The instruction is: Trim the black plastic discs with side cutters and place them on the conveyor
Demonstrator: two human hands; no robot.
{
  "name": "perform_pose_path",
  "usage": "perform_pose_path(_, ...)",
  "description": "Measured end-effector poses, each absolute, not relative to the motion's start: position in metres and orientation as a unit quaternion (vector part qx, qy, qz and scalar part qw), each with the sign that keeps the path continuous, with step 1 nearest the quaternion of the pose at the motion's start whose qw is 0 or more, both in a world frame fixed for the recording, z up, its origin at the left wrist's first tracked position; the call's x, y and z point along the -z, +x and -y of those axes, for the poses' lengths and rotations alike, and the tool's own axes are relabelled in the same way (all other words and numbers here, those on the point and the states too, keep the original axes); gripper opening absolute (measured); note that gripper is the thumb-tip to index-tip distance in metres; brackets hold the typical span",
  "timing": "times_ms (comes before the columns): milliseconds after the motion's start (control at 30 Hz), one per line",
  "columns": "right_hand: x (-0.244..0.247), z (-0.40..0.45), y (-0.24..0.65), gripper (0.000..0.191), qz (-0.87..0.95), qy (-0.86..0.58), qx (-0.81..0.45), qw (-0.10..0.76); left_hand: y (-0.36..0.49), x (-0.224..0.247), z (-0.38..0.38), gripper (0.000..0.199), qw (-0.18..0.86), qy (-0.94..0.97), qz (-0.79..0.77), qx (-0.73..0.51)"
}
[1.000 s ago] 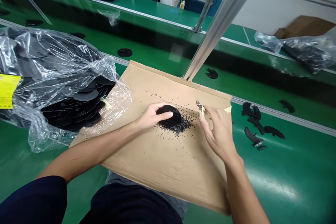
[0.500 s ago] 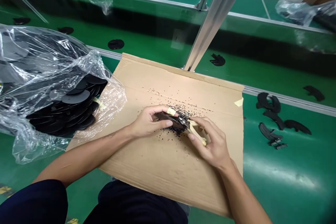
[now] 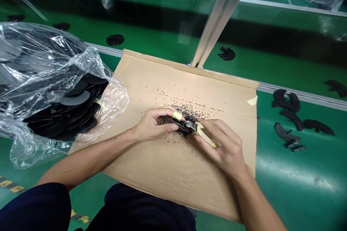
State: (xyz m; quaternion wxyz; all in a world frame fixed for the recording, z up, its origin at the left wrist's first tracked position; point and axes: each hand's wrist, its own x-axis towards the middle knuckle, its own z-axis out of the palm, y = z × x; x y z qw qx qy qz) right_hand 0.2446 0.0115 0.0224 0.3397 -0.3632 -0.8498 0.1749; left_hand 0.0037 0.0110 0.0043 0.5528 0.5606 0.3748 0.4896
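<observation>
My left hand (image 3: 153,124) is closed on a thin black plastic part (image 3: 173,122), pinched between thumb and fingers, with yellow tape round one fingertip. My right hand (image 3: 226,144) grips a pair of nippers (image 3: 206,135) with pale yellow handles. Their metal jaws meet the right edge of the black part; whether they bite into it I cannot tell. Below both hands lies a heap of tiny black scraps (image 3: 187,110), scattered over a cardboard sheet (image 3: 157,168).
A clear plastic bag (image 3: 89,61) spills many black discs (image 3: 73,108) on the left. Curved black pieces (image 3: 287,135) lie on the green table (image 3: 295,187) at right. Behind the cardboard rises a metal post (image 3: 217,21) before a clear panel.
The view has tilted down and shifted slightly. My right hand has moved a little to the right, its grip on the handles somewhat changed. My left hand stays almost still with the black part.
</observation>
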Motion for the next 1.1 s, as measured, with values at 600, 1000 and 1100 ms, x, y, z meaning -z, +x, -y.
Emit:
perform_pose_path(600,-0.018,-0.011,0.240,0.034,0.857,-0.390,-0.113,0.317,0.001,-0.009,-0.010,0.024,0.485,0.648,-0.370,-0.456)
perform_pose_path(1000,-0.035,-0.007,0.238,0.021,0.727,-0.401,-0.416,0.370,0.005,-0.006,-0.011,0.026,0.487,0.516,-0.441,-0.549)
perform_pose_path(1100,-0.034,-0.005,0.236,0.021,0.735,-0.372,-0.447,0.350,0.008,-0.005,-0.008,0.024,0.530,0.524,-0.394,-0.538)
